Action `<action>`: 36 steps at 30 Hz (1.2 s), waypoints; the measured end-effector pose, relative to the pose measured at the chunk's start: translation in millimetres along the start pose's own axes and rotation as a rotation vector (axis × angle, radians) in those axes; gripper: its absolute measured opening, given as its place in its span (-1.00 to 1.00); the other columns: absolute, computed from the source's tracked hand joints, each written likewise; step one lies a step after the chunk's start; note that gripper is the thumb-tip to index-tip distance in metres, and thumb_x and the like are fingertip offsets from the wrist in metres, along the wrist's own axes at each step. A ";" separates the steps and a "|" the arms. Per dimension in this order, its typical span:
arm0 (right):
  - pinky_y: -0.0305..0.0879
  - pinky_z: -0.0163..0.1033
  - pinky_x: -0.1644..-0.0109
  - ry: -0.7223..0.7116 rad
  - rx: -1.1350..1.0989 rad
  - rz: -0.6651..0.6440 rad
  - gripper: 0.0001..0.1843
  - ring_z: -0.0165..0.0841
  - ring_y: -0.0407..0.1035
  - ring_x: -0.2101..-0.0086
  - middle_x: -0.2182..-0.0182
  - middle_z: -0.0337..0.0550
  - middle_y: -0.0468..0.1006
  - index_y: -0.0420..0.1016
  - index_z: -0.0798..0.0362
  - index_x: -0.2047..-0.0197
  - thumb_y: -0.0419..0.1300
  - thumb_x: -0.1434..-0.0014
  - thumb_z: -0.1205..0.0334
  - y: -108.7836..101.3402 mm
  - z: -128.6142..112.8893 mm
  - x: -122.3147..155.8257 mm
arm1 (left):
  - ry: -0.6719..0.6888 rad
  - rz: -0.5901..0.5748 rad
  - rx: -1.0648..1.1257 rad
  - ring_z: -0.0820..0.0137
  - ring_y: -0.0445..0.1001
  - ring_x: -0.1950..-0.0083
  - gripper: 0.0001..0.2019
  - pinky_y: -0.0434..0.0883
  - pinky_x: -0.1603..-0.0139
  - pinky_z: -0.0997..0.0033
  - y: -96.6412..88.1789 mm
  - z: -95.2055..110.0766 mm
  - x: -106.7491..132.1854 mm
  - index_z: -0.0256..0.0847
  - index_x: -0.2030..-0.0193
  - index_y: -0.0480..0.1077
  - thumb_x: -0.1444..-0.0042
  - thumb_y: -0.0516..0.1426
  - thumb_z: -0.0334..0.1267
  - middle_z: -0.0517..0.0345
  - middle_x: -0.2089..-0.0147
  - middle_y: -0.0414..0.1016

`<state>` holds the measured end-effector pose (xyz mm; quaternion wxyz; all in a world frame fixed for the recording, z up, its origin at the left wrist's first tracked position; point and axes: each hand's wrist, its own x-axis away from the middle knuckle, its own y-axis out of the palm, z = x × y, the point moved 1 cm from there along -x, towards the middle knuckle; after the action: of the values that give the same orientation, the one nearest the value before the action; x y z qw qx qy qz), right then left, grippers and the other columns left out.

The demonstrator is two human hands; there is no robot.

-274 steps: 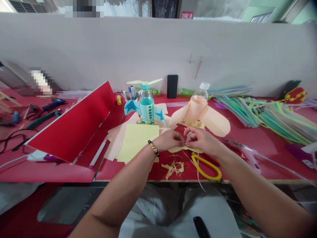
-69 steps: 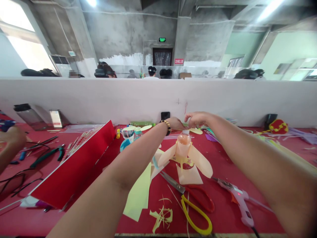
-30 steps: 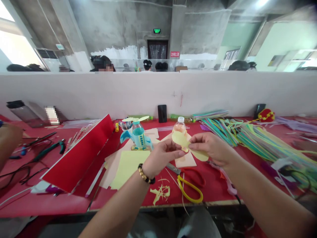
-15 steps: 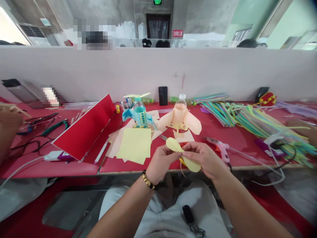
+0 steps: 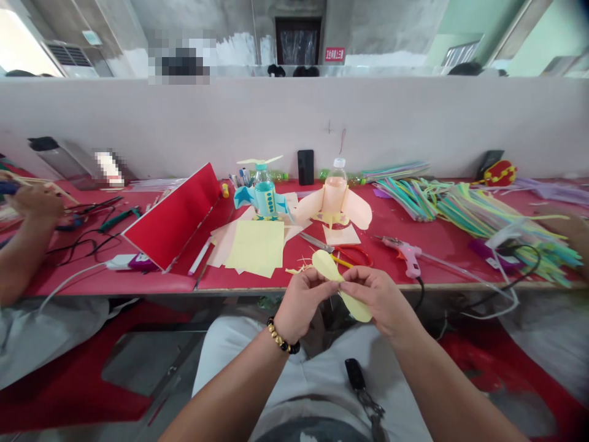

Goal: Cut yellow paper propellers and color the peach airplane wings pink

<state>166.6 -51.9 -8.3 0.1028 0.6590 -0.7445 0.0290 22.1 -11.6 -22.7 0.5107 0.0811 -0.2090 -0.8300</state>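
A pale yellow paper propeller (image 5: 326, 265) is pinched at its narrow middle by both hands, above my lap at the table's front edge. My left hand (image 5: 301, 301) closes on it from the left, fingertips by the centre. From the right, my right hand (image 5: 375, 298) grips the same middle, partly covering the lower blade. Just beyond lie scissors (image 5: 354, 253) with red and yellow handles, and some thin yellow scraps (image 5: 300, 267). Farther back stand a bottle with peach paper wings (image 5: 335, 196) and a blue-winged bottle (image 5: 264, 199) topped by a yellow propeller.
Yellow paper sheets (image 5: 256, 245) lie left of centre beside a marker (image 5: 199, 256) and an upright red folded board (image 5: 172, 218). A pink glue gun (image 5: 407, 253) with its cord is at right, near bundled coloured strips (image 5: 488, 215). Another person's hand (image 5: 37, 199) is at far left.
My view has tilted down, so the table sits higher in the picture and the scissors show more. Both hands still hold the paper propeller. The other person's hand at left has come further into view.
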 end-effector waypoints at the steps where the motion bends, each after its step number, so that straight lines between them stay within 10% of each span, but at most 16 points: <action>1: 0.10 -0.33 0.49 -0.008 -0.002 0.001 -0.79 -0.48 0.24 0.56 0.57 -0.33 0.44 0.49 0.02 0.47 0.40 0.08 0.14 1.0 1.7 3.7 | 0.000 0.004 -0.004 0.56 0.31 0.47 -0.79 0.27 0.38 0.55 0.7 -0.9 3.6 -0.28 0.49 0.45 0.12 0.35 -0.22 0.24 0.52 0.43; 21: 0.16 -0.34 0.44 -0.038 -0.076 0.007 -0.70 -0.47 0.28 0.51 0.53 -0.27 0.48 0.50 0.08 0.40 0.44 0.11 0.08 -1.4 27.7 28.3 | 0.033 0.033 -0.040 0.47 0.40 0.39 -0.81 0.33 0.30 0.48 4.4 -18.8 25.9 -0.32 0.36 0.50 0.09 0.34 -0.25 0.13 0.43 0.51; 30: 0.09 -0.39 0.51 0.073 -0.185 -0.006 -0.69 -0.53 0.23 0.59 0.62 -0.35 0.42 0.48 0.09 0.45 0.46 0.14 0.11 0.8 37.0 7.6 | 0.667 0.162 -0.654 0.39 0.47 0.31 -0.96 0.42 0.24 0.40 -11.7 -19.8 17.0 -0.22 0.34 0.52 -0.09 0.22 -0.39 0.10 0.36 0.54; 36: 0.21 -0.37 0.45 0.070 -0.229 0.000 -0.72 -0.47 0.32 0.55 0.57 -0.26 0.53 0.53 0.09 0.43 0.40 0.04 0.05 7.8 39.9 -3.9 | 1.178 0.078 -0.984 0.35 0.47 0.21 -0.68 0.45 0.19 0.30 -30.4 -19.1 7.4 -0.15 0.08 0.48 -0.03 0.22 -0.53 0.05 0.20 0.55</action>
<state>154.7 -54.3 -47.3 0.2035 0.6413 -0.7391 -0.0334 0.6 -11.3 -52.4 0.5439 0.2658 0.4881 -0.6287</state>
